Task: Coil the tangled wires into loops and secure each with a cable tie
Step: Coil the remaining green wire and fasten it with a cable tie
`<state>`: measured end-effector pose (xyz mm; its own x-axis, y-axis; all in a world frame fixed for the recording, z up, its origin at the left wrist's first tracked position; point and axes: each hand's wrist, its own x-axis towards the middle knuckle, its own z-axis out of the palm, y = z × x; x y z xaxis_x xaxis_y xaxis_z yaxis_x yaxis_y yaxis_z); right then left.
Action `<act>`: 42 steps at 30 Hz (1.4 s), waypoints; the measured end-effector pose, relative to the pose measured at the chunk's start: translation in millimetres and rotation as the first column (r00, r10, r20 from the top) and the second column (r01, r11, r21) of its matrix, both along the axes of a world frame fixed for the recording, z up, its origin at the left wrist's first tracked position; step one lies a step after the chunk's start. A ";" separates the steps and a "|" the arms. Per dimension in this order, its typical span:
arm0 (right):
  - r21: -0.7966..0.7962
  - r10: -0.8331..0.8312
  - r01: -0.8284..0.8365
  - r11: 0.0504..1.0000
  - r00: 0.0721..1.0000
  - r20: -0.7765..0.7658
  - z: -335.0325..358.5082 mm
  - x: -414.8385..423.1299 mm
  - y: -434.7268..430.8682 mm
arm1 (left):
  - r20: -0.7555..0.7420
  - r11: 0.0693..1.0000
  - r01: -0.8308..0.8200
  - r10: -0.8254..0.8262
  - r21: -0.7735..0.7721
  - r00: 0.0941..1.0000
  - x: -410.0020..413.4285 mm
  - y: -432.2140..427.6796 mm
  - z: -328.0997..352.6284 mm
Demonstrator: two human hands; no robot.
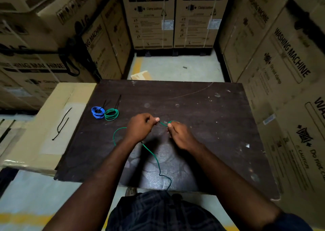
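A loose green wire (152, 154) runs from the dark table's near edge up to both hands. My left hand (140, 127) pinches it near its end, and a bend of it loops out to the left. My right hand (179, 134) pinches the same wire a short way to the right, where a small green curl shows above the fingers. At the table's far left lie a coiled blue wire (97, 112) and a coiled green wire (111, 114), each with a black cable tie sticking up from it. Both coils touch side by side.
The dark table (202, 111) has a scuffed top. To its left a flat cardboard box (52, 125) carries loose black cable ties (61, 125). Stacked washing machine cartons wall in the left, back and right. A cardboard scrap lies on the floor beyond the table.
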<state>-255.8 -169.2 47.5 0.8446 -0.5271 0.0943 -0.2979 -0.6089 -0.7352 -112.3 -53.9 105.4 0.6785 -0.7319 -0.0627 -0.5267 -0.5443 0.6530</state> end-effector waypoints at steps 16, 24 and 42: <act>0.728 -0.258 0.029 0.685 0.944 0.206 58.9 13.0 26.9 | -0.020 0.999 -0.011 0.012 0.051 1.000 9.2 -9.2 -1.8; 0.914 -0.573 -0.265 0.307 0.716 0.400 95.3 24.0 8.8 | -0.424 0.985 -0.082 0.009 -0.155 0.906 -3.9 -12.3 4.0; 0.471 -0.398 0.181 0.863 0.819 0.414 52.6 35.7 -18.5 | -0.329 0.973 0.113 -0.176 -0.201 0.928 -60.4 -17.9 17.4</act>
